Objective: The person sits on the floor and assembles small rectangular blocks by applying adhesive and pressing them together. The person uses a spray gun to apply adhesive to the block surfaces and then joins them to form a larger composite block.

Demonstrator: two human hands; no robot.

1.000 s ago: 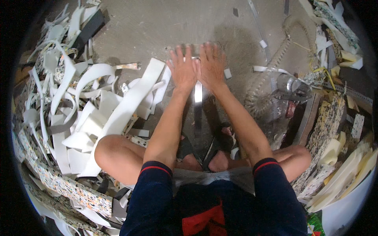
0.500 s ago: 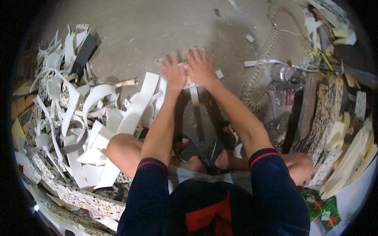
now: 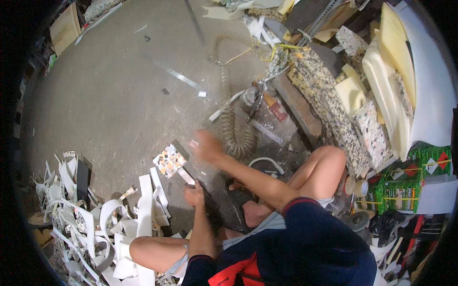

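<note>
My left hand (image 3: 193, 194) is closed round the near end of a pale, flat strip (image 3: 185, 176). The strip's far end meets a square block of speckled foam (image 3: 169, 160) in white, orange and black; whether the two are joined I cannot tell. To the right of the block, my right hand (image 3: 209, 148) is smeared by motion above the floor. A small pale patch shows at its fingertips, too blurred to name. Below and left of the block, white foam strips (image 3: 144, 205) lie close to my left forearm.
A heap of curled white foam offcuts (image 3: 107, 212) fills the lower left. Coiled clear hose (image 3: 234, 138) lies right of my right hand. Beyond it are a metal bar (image 3: 298, 107), speckled foam slabs (image 3: 324, 100) and cream foam pieces (image 3: 381, 81). Green packages (image 3: 400, 186) stand at the right.
The view has swung to the right. My hands, side by side and pressed down before, are now apart: the left has drawn back onto the strip, the right has lifted off rightward. The speckled block now shows.
</note>
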